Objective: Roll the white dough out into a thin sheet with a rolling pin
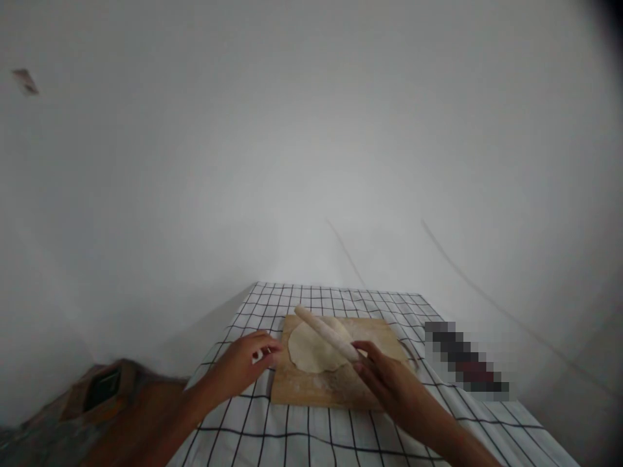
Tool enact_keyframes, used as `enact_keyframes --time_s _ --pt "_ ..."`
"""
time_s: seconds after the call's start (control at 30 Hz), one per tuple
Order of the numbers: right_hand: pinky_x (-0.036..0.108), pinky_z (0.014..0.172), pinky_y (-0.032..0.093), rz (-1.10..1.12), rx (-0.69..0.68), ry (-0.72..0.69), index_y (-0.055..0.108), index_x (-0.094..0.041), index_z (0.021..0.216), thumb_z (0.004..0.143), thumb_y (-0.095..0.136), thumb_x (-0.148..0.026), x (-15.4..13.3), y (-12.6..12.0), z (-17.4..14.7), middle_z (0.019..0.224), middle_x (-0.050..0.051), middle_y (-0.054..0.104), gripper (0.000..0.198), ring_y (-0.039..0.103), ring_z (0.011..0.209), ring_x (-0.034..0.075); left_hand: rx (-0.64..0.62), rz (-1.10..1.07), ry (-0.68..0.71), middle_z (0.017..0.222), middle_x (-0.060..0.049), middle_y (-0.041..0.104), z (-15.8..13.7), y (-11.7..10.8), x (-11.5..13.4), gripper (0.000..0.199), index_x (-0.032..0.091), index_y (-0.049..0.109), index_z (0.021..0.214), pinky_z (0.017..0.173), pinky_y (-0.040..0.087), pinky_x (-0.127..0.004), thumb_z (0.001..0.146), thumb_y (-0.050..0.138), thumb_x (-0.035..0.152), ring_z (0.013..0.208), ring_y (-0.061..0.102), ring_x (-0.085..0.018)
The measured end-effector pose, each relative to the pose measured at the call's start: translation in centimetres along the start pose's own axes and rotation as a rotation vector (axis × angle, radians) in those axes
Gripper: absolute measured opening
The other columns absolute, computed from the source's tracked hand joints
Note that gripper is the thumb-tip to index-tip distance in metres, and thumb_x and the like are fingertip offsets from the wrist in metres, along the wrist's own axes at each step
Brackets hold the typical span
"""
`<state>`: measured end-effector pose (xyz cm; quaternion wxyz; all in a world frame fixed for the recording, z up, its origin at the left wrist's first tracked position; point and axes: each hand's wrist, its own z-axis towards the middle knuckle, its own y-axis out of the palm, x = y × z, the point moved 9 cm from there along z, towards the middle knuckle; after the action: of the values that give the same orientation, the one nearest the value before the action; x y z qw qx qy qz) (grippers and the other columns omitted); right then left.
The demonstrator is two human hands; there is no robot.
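A flat, roughly round sheet of dough (309,353) lies on a floured wooden board (292,394). My right hand (382,370) is closed round the near right end of a pale wooden rolling pin (326,332). The pin slants over the dough, its free end pointing away and to the left. Just past the board's left edge is my left hand (248,359), its fingers curved and the thumb a little apart from them. Nothing shows between its fingers. Whether the pin touches the dough or hovers above it, I cannot tell.
A white cloth with black grid lines (233,425) covers the table under the board. A blurred-out dark object (467,360) rests on the right side. White wall (311,162) stands behind the table. Down at the left is a brown box (104,389).
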<state>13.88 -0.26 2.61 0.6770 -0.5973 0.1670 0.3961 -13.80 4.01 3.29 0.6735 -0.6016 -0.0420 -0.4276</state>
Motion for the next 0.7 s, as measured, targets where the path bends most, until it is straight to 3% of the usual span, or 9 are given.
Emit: enact_keyframes --time_s 0.07,0.2,0.3,0.43,0.63,0.7 --pt "0.038 0.079 0.053 0.051 0.017 0.052 0.061 -0.029 0.126 0.098 0.047 -0.058 0.4 0.9 -2.4 0.100 0.008 0.078 0.042 0.073 0.092 0.030 -0.099 -0.111 -0.016 0.099 -0.003 0.070 0.9 1.8 -0.6 0.021 0.025 0.075 0.104 0.072 0.051 -0.027 0.088 0.069 0.037 0.086 0.065 -0.018" --pt "0.039 0.094 0.055 0.110 -0.015 0.101 0.062 -0.030 0.127 0.097 0.047 -0.062 2.0 2.6 -5.0 0.122 0.012 0.075 0.046 0.071 0.112 0.031 -0.156 -0.194 -0.019 0.094 -0.002 0.067 3.1 3.4 -1.0 0.035 0.023 0.074 0.110 0.068 0.047 -0.027 0.078 0.077 0.037 0.076 0.059 -0.016" --pt "0.038 0.094 0.056 0.146 -0.032 0.103 0.061 -0.029 0.129 0.099 0.042 -0.062 2.8 3.0 -5.7 0.123 0.012 0.074 0.048 0.071 0.111 0.030 -0.137 -0.217 -0.041 0.087 -0.002 0.067 4.3 3.4 -1.2 0.035 0.021 0.074 0.111 0.064 0.043 -0.026 0.086 0.069 0.044 0.070 0.056 -0.015" --pt "0.037 0.098 0.054 0.150 -0.015 0.130 0.060 -0.026 0.131 0.101 0.040 -0.063 3.1 2.6 -6.1 0.125 0.013 0.073 0.052 0.069 0.116 0.029 -0.055 -0.255 -0.053 0.092 -0.004 0.070 4.2 2.4 -1.4 0.037 0.019 0.071 0.114 0.070 0.046 -0.028 0.099 0.050 0.046 0.078 0.061 -0.017" --pt "0.034 0.095 0.055 0.150 -0.018 0.153 0.060 -0.024 0.134 0.103 0.042 -0.058 2.0 2.6 -6.4 0.121 0.011 0.075 0.049 0.071 0.110 0.025 -0.126 0.042 0.042 0.103 -0.001 0.066 2.5 3.2 1.1 0.029 0.026 0.071 0.104 0.076 0.049 -0.029 0.082 0.077 0.043 0.089 0.063 -0.019" --pt "0.034 0.092 0.056 0.157 0.007 0.149 0.060 -0.024 0.135 0.103 0.042 -0.058 1.8 2.5 -6.3 0.118 0.011 0.075 0.050 0.072 0.106 0.025 -0.123 0.208 0.155 0.110 -0.002 0.067 2.7 3.3 2.9 0.026 0.026 0.069 0.107 0.083 0.050 -0.033 0.086 0.076 0.041 0.099 0.064 -0.022"
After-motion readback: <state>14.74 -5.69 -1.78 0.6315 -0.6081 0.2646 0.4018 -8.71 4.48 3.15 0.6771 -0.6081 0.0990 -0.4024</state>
